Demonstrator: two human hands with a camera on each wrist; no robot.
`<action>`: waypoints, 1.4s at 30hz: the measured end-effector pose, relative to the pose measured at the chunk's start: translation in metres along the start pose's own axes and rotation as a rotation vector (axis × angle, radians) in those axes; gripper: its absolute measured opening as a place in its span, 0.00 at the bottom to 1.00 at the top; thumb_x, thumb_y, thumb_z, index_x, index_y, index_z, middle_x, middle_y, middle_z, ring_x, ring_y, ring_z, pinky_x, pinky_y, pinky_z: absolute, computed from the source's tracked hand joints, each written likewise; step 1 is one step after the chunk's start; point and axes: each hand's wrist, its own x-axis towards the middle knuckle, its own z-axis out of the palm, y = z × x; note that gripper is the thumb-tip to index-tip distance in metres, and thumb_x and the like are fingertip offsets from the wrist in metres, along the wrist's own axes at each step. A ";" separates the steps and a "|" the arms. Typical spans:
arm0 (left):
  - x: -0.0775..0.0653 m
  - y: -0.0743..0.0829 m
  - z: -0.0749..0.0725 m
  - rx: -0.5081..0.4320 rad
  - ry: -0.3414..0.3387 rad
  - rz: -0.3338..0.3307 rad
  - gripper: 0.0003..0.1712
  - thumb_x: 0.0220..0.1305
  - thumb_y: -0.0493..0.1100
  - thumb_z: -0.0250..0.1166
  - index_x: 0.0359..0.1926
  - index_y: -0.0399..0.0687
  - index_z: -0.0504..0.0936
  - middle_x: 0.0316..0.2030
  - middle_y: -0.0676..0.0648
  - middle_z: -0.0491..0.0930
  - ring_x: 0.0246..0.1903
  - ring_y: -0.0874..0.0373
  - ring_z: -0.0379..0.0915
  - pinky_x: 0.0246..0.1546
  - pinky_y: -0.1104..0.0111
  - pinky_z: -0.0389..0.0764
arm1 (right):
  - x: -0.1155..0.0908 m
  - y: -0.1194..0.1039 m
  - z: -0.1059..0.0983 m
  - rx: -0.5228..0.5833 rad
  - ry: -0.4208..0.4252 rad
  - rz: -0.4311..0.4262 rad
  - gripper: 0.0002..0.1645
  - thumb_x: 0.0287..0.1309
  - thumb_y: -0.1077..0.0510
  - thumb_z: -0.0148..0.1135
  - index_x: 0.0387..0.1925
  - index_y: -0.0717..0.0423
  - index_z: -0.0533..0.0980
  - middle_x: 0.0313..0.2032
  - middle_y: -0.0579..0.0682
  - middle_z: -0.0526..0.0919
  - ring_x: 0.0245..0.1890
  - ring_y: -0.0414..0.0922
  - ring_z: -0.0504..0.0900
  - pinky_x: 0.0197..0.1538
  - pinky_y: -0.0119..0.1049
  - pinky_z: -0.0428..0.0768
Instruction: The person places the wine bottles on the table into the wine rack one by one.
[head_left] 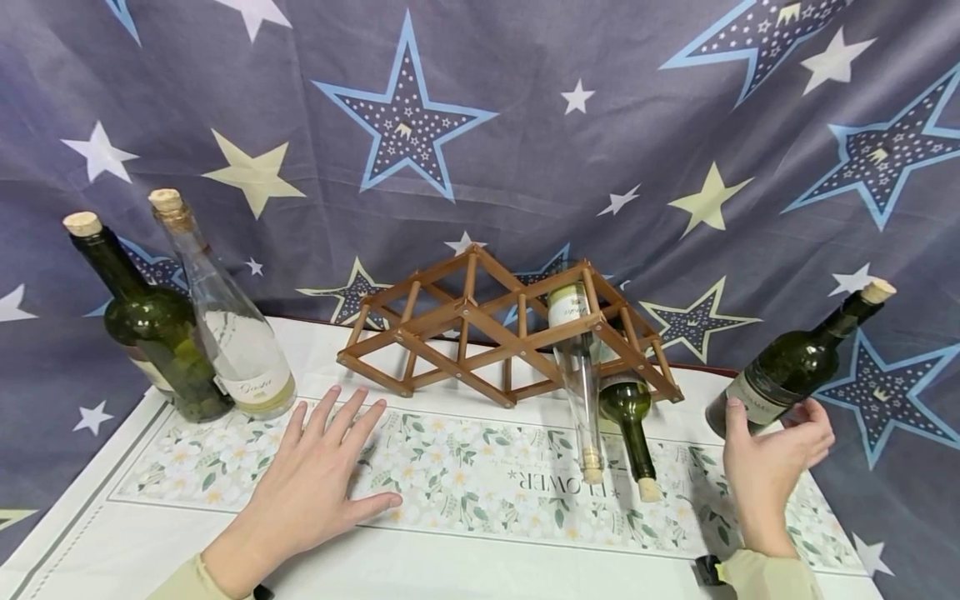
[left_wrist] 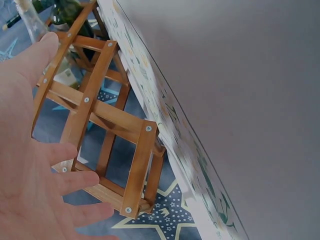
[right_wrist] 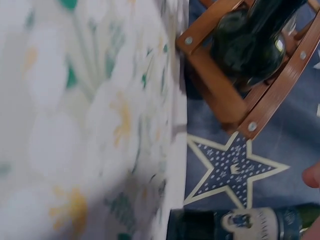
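My right hand [head_left: 776,454] is at the green wine bottle [head_left: 776,375] standing corked on the right. Its thumb and fingers are spread about the lower body; in the right wrist view a gap shows between a fingertip [right_wrist: 312,175] and the bottle. My left hand [head_left: 307,483] is held palm down with fingers spread, in front of the wooden wine rack [head_left: 465,308], holding nothing. In the rack's right part lie a clear bottle [head_left: 581,383] and a green bottle [head_left: 628,404], corked necks pointing towards me.
At the left stand a dark green corked bottle [head_left: 161,333] and a clear corked bottle [head_left: 243,350] with a label. A flower-printed runner [head_left: 480,483] lies along the white table [head_left: 420,562]. Behind hangs a grey-blue star-patterned cloth [head_left: 525,167].
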 end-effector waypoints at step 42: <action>0.000 0.000 -0.001 0.002 -0.032 0.009 0.64 0.47 0.86 0.55 0.77 0.54 0.60 0.75 0.42 0.54 0.74 0.38 0.41 0.68 0.37 0.40 | 0.040 0.043 0.021 -0.026 -0.267 0.386 0.59 0.58 0.38 0.64 0.77 0.45 0.38 0.74 0.58 0.53 0.72 0.54 0.57 0.71 0.48 0.57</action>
